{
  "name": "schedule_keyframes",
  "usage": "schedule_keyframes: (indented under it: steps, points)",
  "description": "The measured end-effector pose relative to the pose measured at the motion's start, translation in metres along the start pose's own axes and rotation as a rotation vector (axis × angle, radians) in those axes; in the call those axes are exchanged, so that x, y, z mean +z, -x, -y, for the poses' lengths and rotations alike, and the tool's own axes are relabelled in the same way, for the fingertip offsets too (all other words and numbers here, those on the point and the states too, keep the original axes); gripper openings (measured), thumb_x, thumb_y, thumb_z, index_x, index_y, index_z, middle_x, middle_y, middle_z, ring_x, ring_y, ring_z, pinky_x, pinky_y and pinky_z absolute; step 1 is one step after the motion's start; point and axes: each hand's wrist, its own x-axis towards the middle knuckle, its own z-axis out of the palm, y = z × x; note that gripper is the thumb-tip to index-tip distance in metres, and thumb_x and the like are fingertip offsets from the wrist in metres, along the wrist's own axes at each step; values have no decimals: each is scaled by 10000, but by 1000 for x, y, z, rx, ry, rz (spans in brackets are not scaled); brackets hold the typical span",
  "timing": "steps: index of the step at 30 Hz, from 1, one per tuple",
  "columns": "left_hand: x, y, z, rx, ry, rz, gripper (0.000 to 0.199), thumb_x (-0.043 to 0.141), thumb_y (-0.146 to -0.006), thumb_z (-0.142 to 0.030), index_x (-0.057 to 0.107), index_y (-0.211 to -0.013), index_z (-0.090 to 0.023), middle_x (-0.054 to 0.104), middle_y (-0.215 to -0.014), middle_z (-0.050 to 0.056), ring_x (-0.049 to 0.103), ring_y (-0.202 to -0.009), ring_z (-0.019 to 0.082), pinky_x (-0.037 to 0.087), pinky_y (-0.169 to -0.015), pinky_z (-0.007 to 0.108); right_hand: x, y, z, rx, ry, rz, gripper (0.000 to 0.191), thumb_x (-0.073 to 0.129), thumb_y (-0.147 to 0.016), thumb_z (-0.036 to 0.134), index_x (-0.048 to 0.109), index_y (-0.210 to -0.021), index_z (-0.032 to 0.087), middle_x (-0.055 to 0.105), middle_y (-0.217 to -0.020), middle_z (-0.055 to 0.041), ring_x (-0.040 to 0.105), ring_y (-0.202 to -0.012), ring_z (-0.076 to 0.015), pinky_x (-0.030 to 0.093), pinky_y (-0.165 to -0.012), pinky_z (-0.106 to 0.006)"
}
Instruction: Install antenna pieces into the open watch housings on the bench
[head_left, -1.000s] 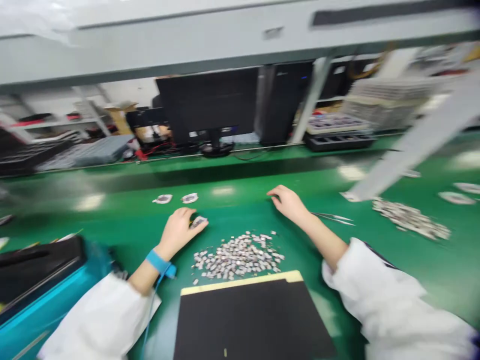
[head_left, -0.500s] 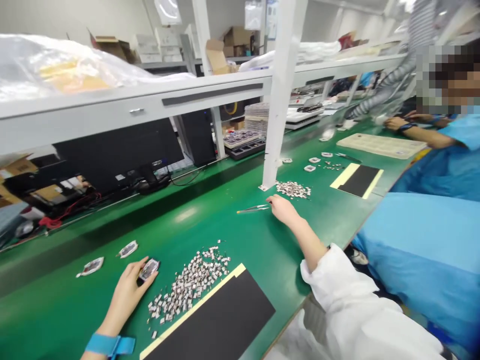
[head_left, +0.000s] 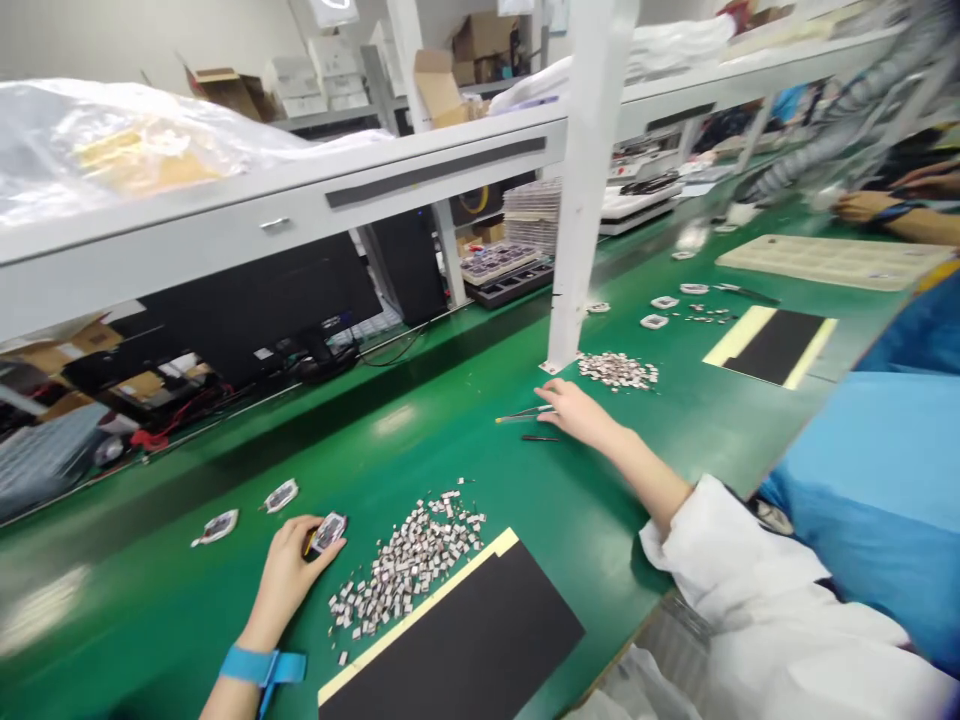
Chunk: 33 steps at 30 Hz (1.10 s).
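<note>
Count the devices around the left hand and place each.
3: one device in the left hand; on the bench, a second device beyond it, a third device farther left. The hand may hide more.

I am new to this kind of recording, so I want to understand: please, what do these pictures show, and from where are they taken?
There is no robot here: a person works with two bare hands. All the pictures come from one camera worn on the person's head, looking forward and down.

The left hand holds a small pale-rimmed piece above the green table. The right hand is at the tweezers; whether it grips them, I cannot tell.

Two similar pieces lie beyond the left hand. Nearer the person are a pile of tiny parts and a black sheet with a yellow edge. Another pile lies past the right hand. At the far right, a co-worker's arm is visible.
</note>
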Motion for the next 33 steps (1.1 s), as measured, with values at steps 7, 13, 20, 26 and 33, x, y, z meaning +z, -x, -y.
schedule_keyframes:
  steps: [7, 13, 20, 26, 33]
  points:
    - [-6, 7, -26, -68, 143, -27, 298, 584, -676, -327, 529, -908, -147, 591, -892, 46, 559, -824, 177, 453, -781, 320, 8, -21, -11, 0, -205, -48, 316, 514, -751, 419, 482, -565, 165, 512, -572, -27, 500, -533, -132, 456, -606, -341]
    - [-48, 7, -100, 33, 342, -13, 310, 616, -676, -293, 537, -956, -188, 570, -928, 23, 554, -844, 132, 483, -700, 210, -37, -4, 81, -53, -605, -118, 292, 503, -742, 482, 489, -874, 221, 624, -746, -34, 599, -600, -138, 526, -558, -266]
    - [-83, 23, -166, 216, 511, -12, 445, 656, -634, -177, 529, -1059, -210, 542, -922, 30, 535, -815, 124, 480, -684, 209, -85, 45, 201, -423, -1033, 59, 174, 604, -719, 121, 567, -845, 235, 635, -867, 18, 617, -813, -104, 533, -692, -160]
    - [-89, 36, -175, 165, 586, 12, 646, 688, -583, -163, 413, -1162, -252, 595, -933, -3, 570, -810, 130, 482, -733, 222, -91, 56, 203, -463, -1065, 188, 223, 612, -721, 142, 548, -896, 263, 621, -852, 33, 603, -798, -87, 518, -719, -149]
    - [-92, 41, -180, 178, 635, 7, 593, 689, -604, -166, 435, -1135, -235, 581, -933, 13, 567, -806, 131, 497, -693, 216, -92, 57, 196, -623, -953, 342, 401, 635, -696, 134, 479, -1032, 287, 605, -971, 20, 587, -891, -105, 512, -757, -168]
